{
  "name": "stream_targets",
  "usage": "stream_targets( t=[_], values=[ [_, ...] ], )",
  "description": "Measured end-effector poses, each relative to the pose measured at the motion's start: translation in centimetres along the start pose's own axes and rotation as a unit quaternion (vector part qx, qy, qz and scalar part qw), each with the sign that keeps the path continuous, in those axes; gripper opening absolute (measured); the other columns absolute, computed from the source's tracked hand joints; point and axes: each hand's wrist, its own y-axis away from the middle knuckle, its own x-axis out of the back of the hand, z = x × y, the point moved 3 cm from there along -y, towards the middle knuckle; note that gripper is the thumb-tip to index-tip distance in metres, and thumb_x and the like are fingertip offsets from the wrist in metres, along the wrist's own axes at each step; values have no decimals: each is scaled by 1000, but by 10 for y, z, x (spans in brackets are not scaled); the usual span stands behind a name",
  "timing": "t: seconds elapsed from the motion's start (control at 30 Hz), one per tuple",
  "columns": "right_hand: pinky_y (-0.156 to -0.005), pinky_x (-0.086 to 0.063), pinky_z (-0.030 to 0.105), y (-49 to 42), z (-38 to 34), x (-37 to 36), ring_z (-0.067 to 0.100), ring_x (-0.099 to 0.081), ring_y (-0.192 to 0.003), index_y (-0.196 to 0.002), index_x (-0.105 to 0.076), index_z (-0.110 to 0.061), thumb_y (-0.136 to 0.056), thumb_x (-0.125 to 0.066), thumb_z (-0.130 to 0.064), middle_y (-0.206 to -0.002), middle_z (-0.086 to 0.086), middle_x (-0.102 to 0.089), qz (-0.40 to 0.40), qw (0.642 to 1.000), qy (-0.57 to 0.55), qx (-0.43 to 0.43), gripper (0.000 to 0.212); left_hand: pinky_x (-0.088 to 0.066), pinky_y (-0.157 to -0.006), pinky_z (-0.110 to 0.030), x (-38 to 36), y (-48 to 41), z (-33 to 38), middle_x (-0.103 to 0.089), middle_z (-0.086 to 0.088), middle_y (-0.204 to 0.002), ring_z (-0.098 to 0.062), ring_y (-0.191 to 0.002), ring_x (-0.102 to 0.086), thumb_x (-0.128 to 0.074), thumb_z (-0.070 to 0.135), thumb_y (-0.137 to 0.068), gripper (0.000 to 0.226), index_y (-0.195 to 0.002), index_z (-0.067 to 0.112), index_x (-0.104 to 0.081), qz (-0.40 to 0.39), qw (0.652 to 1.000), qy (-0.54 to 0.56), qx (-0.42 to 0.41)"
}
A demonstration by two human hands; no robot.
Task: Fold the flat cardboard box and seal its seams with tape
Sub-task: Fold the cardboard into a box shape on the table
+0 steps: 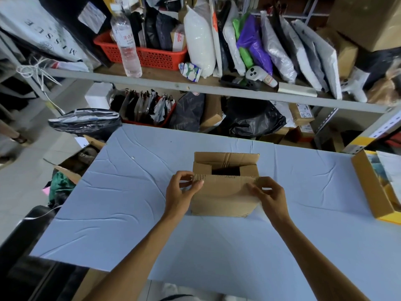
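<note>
Table (130, 213) under a creased pale blue sheet fills the lower frame; its near edge and right side are cut off; metal shelf (195, 83) behind it is crammed with bags and parcels, most too jumbled to tell apart, top rows cut by the frame; red basket (152, 55) and clear water bottle (128, 40) are readable at upper left; an open yellow-edged carton (368, 192) sits at the table's right edge, half out of frame, contents unclear.

Cardboard box (223, 198) stands at the table's middle, well apart from the carton; far flap upright, two side flaps folded inward, near flap raised toward the camera; the inside shows only as a dark gap, nothing legible in it; the box's lower left and right corners are hidden behind the wrists.

Both forearms come in from the bottom edge, elbows out of frame; left hand (181, 192) has its fingers curled, thumb and fingertips pinching the left end of the near flap's top edge; right hand (269, 194) mirrors it, thumb and curled fingers pinching the flap's right end; palms of both face inward toward the box; fingertips behind the flap not visible.
</note>
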Motion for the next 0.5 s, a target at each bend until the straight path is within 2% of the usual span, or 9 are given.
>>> stream_targets(
  t=[0.07,0.17,0.27,0.33,0.37,0.43,0.5],
  values=[
    [-63,-50,28,1,-2,2,18,-67,-81,-108,-63,-25,-81,-75,-26,-94,1,-69,7,1000,9,1,29,-50,-67,-12,-1,-1,2,-60,7,-107,-8,-96,-61,-75,36,-77,45,-117,33,-54,-18,1000,-5,14],
    [-63,-54,32,-3,-5,7,20,-67,-84,-137,-44,-41,-84,-73,-23,-98,6,-68,14,1000,20,10,64,-53,-65,-12,-3,-9,13,-52,2,-105,-7,-88,-61,-75,33,-77,66,-135,37,-43,-63,995,-72,-20],
    [-65,-58,34,-11,-10,7,22,-67,-80,-146,-27,-44,-83,-73,-16,-95,11,-65,-5,1000,25,16,84,-56,-68,-18,-5,-24,24,-48,0,-100,-14,-82,-59,-78,27,-76,85,-142,44,-27,-87,989,-114,-34],
    [-61,-58,23,-18,-15,6,16,-67,-74,-147,-21,-47,-81,-75,-9,-90,1,-65,-32,998,49,24,94,-54,-68,-20,-6,-34,29,-47,-1,-97,-15,-81,-56,-76,29,-77,90,-140,53,-17,-105,979,-169,-47],
    [-58,-56,18,-22,-18,6,12,-67,-72,-147,-22,-48,-80,-75,-7,-88,-5,-64,-48,996,73,29,95,-54,-68,-20,-6,-38,29,-47,-1,-97,-16,-80,-56,-75,30,-78,89,-139,56,-16,-116,973,-192,-55],
    [-53,-51,12,-27,-24,6,12,-66,-72,-141,-29,-53,-79,-76,-10,-88,-8,-62,-67,991,115,33,89,-57,-70,-26,-6,-42,28,-48,-2,-100,-17,-81,-58,-75,30,-79,80,-136,56,-26,-126,972,-191,-58],
    [-48,-48,11,-29,-27,8,14,-65,-73,-121,-42,-57,-80,-77,-20,-89,-3,-61,-63,988,138,25,66,-58,-73,-32,-4,-43,27,-51,-2,-105,-16,-85,-61,-74,32,-79,59,-126,48,-42,-117,976,-173,-62]
  ],
)
